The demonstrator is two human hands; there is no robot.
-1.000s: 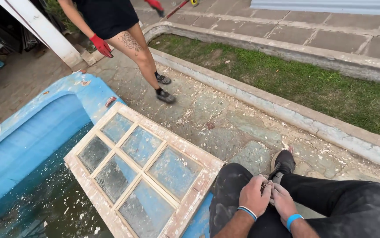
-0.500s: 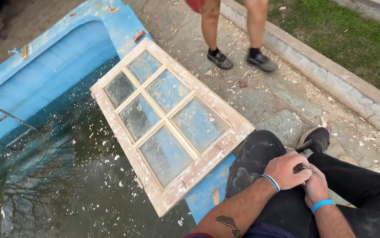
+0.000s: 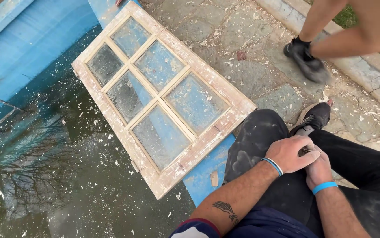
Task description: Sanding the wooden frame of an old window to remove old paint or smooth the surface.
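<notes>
My left hand point(image 3: 290, 153) and my right hand point(image 3: 318, 169) rest together on my knee in dark dusty trousers point(image 3: 256, 136). The left hand's fingers curl over the right hand, and both are closed. Whether anything small lies between them is hidden. Each wrist carries a blue band. To the left of my knee lies an old wooden window frame point(image 3: 193, 155) with several dirty glass panes. It sits flat on the blue pool edge point(image 3: 205, 174), with its left part jutting over the water.
Murky green water point(image 3: 66, 176) flecked with white chips fills the pool on the left. My black shoe point(image 3: 314, 117) rests on stone paving point(image 3: 243, 57) strewn with wood shavings. Another person's bare legs and black shoe point(image 3: 307, 61) are at the top right, by a concrete curb point(image 3: 375, 79).
The view has swung down toward the pool and window. The other person has walked to the right along the paving. My hands have stayed together on my knee.
</notes>
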